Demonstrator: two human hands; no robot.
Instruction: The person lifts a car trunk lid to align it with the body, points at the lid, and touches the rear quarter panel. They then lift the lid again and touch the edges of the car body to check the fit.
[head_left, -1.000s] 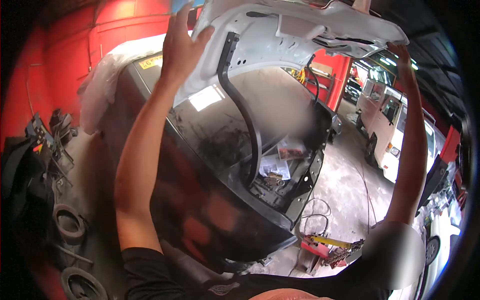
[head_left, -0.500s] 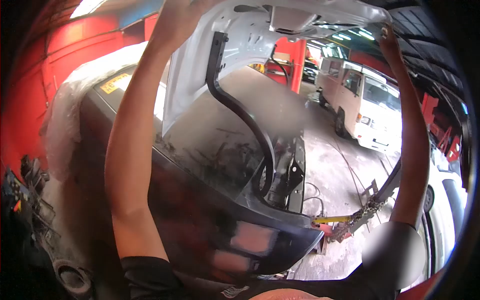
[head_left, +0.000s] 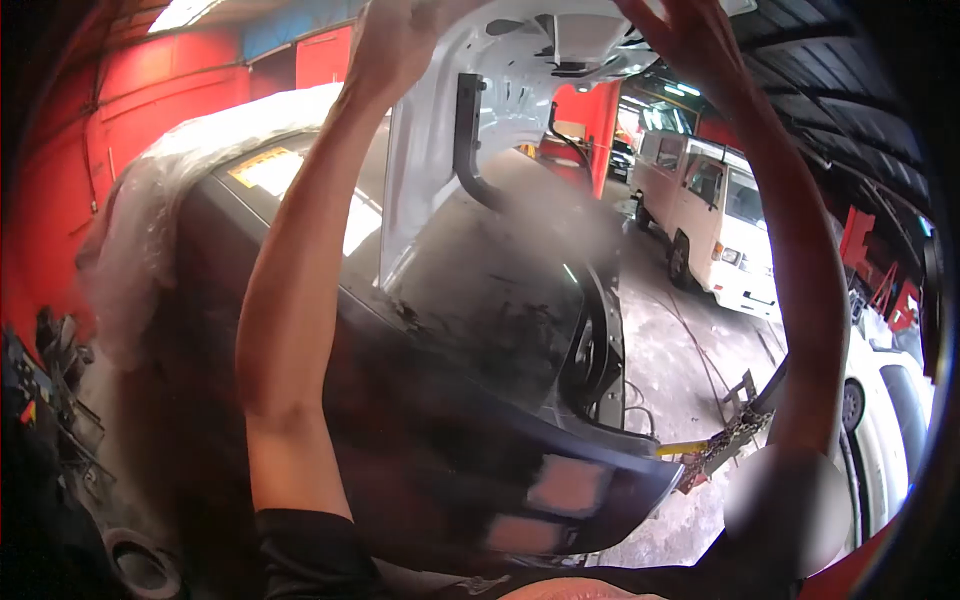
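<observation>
A raised trunk lid (head_left: 500, 110), pale on its inner side, fills the top of the view above the open trunk of a dark car (head_left: 420, 440). My left hand (head_left: 405, 45) is up at the lid's near edge, its fingers mostly cut off by the top of the frame. Further right, my right hand (head_left: 685, 40) reaches up by the other end of the lid with fingers apart, their tips running out of view. A black curved hinge arm (head_left: 468, 135) runs from the lid down into the trunk; its middle is blurred.
Clear plastic sheeting (head_left: 150, 220) drapes the car at left. Pinkish patches (head_left: 568, 484) mark its dark rear panel. Beyond the car stand a white van (head_left: 705, 205) and a chain (head_left: 735, 435) over a metal bar. A white car (head_left: 875, 430) is at far right.
My right hand has moved left, away from the lid's far corner. My left hand and the car appear further right in the view.
</observation>
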